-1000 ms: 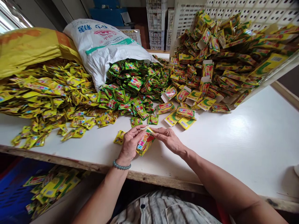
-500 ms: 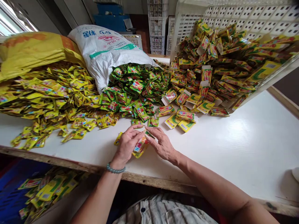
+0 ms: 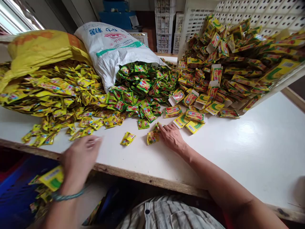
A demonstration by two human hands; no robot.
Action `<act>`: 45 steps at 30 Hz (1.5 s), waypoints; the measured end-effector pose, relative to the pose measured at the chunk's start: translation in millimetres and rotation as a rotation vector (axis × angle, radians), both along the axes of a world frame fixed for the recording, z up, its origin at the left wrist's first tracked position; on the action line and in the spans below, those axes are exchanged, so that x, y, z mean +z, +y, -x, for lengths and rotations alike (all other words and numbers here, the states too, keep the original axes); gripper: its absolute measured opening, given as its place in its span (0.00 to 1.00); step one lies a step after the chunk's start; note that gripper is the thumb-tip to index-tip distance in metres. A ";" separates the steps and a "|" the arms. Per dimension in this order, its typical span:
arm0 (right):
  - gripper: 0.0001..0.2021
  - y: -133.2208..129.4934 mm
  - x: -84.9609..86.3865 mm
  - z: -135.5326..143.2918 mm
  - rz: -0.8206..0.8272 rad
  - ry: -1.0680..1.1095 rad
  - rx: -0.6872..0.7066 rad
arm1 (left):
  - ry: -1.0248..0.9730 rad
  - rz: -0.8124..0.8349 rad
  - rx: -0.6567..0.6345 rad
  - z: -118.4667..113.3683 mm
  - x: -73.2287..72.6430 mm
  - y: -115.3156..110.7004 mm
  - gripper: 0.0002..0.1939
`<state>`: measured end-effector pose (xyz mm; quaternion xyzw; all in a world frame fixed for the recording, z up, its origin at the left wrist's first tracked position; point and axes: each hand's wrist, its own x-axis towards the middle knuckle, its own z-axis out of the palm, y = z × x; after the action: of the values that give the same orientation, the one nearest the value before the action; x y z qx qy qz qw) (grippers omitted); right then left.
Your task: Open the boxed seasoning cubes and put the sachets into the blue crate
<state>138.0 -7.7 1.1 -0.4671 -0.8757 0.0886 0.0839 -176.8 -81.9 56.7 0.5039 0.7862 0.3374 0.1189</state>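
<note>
My right hand [image 3: 172, 136] rests on the white table with its fingers closed on a small green candy packet [image 3: 158, 126]. Touching or just beside those fingers lies a yellow candy packet [image 3: 152, 137]. Another yellow packet [image 3: 128, 139] sits apart, to the left. My left hand [image 3: 79, 157] is blurred over the table's front edge, its fingers smeared. Beside that wrist shows a yellow and green candy box [image 3: 52, 178], above the blue crate [image 3: 14, 187]; whether anything supports it cannot be made out.
Yellow packets [image 3: 59, 86] spill from a yellow sack [image 3: 45, 44]. Green packets [image 3: 143, 86] spill from a white sack [image 3: 114, 44]. At the right, a white perforated crate [image 3: 238, 12] lies tipped with many small boxes [image 3: 214, 74] spreading out. A wooden edge [image 3: 147, 179] borders the table.
My hands have come apart. The left swung left and down towards the blue crate, and the box left the middle of the table. My right hand moved slightly right and forward to the packets.
</note>
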 end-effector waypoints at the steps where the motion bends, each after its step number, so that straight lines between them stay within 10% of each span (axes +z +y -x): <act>1: 0.21 -1.5 2.4 -0.9 -0.003 -0.015 0.005 | 0.077 0.031 -0.032 -29.2 -2.8 7.9 0.09; 5: 0.22 -3.3 4.7 -7.4 -0.042 0.061 -0.009 | 0.182 0.039 -0.278 -117.1 -22.8 39.3 0.13; 9: 0.25 -0.2 0.5 -10.2 -0.107 0.114 -0.003 | 0.201 0.174 -0.470 -149.9 -39.9 57.6 0.08; 21: 0.20 3.6 6.3 -19.4 -0.062 0.036 0.030 | -0.803 0.128 -0.299 -138.7 -65.6 59.8 0.22; 34: 0.22 8.8 -29.3 -30.7 -0.244 0.118 0.236 | -0.566 0.012 -0.208 -142.8 -64.5 58.1 0.08; 39: 0.15 6.0 -26.8 -26.6 -0.037 0.405 -0.073 | -0.523 0.008 -0.185 -139.4 -60.7 55.9 0.07; 45: 0.20 -7.2 7.2 -8.9 0.671 1.133 -0.320 | -0.676 -0.018 -0.216 -136.1 -72.8 60.0 0.08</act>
<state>146.9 -14.9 8.3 -0.4731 -0.5415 0.5735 0.3925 -40.7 -21.9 -16.1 0.4452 0.6417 0.4772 0.4029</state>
